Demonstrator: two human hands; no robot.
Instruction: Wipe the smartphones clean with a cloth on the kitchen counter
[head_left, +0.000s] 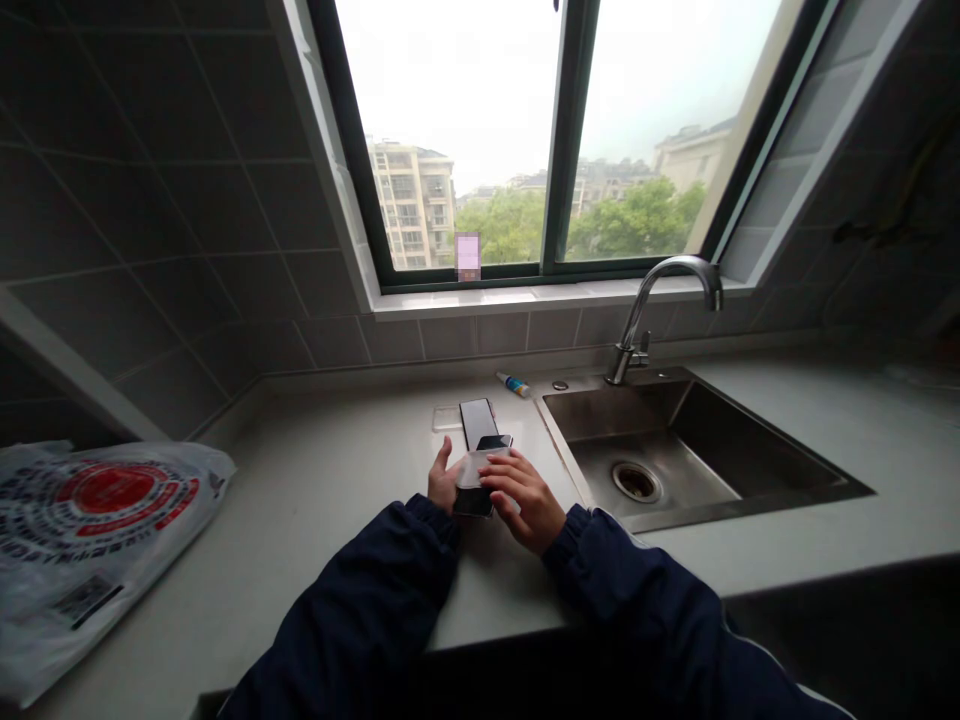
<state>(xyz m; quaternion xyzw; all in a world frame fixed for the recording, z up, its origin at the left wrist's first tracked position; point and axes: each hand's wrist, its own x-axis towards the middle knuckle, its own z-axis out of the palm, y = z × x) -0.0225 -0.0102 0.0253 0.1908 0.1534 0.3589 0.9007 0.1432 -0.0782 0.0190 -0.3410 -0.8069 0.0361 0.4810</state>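
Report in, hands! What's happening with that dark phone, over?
Left hand holding dark phone. Right hand over pale thing lying across it. Second phone close beyond, on counter. Tube farther off, near sink.

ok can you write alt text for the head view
A person's left hand holds a dark, phone-like device, the right hand over it, above a white countertop. A steel sink and curved faucet are at right; a window is behind.

Left hand (442,484) cupped, right hand (526,497) palm-down
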